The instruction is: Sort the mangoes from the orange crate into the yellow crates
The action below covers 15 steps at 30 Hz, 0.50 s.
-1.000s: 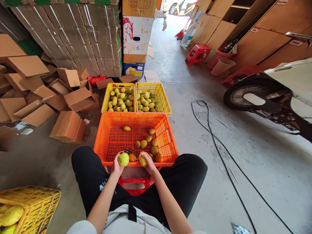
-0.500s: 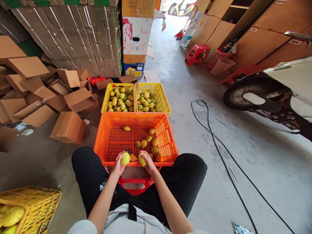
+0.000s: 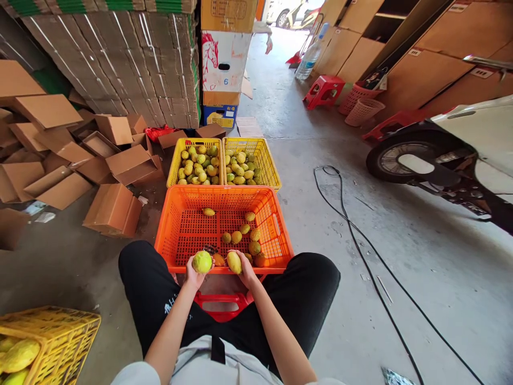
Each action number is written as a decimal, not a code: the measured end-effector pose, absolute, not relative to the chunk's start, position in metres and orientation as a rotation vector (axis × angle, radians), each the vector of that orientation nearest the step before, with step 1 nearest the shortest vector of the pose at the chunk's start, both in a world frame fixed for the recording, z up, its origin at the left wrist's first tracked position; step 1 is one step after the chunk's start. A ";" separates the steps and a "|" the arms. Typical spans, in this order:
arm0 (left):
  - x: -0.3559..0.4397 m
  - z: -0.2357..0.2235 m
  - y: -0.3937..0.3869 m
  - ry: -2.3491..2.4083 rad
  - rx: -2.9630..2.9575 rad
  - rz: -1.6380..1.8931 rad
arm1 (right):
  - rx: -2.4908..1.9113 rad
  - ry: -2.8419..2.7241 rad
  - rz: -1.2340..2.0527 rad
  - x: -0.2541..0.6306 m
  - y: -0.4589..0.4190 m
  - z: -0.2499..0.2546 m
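My left hand (image 3: 194, 276) is closed round a round yellow-green fruit (image 3: 202, 261), held over the near rim of the orange crate (image 3: 176, 214). My right hand (image 3: 245, 270) grips a longer yellow fruit (image 3: 234, 262) just beside it. Several loose fruits (image 3: 249, 235) lie on the crate's floor, mostly at the right. Beyond it stand two yellow crates (image 3: 175, 160) (image 3: 271, 163) full of yellow-green fruit. I sit on a red stool (image 3: 221, 303) with my knees either side of the orange crate.
Folded and loose cardboard boxes (image 3: 116, 208) pile up at the left. Another yellow crate (image 3: 68, 331) with fruit sits at the lower left. A black cable (image 3: 352, 235) trails over the concrete floor; a scooter's wheel (image 3: 404, 160) stands at the right.
Both hands have turned their fruits slightly in place over the crate's near rim. Nothing else has moved.
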<state>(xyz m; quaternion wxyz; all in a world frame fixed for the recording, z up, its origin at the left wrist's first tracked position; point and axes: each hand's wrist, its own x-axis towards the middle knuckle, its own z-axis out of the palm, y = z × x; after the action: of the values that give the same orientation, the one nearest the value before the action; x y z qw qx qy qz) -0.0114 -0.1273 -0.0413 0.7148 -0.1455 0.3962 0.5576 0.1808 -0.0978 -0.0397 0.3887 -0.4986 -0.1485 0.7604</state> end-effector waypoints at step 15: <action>-0.004 -0.025 -0.126 0.983 -0.083 1.219 | -1.239 -0.339 1.856 0.180 -0.098 -0.040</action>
<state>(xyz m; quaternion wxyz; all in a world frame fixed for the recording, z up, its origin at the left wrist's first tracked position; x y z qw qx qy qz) -0.0044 -0.1258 -0.0252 0.7081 -0.0372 0.4426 0.5489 0.1795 -0.0977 -0.0400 0.4280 -0.4961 -0.1357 0.7432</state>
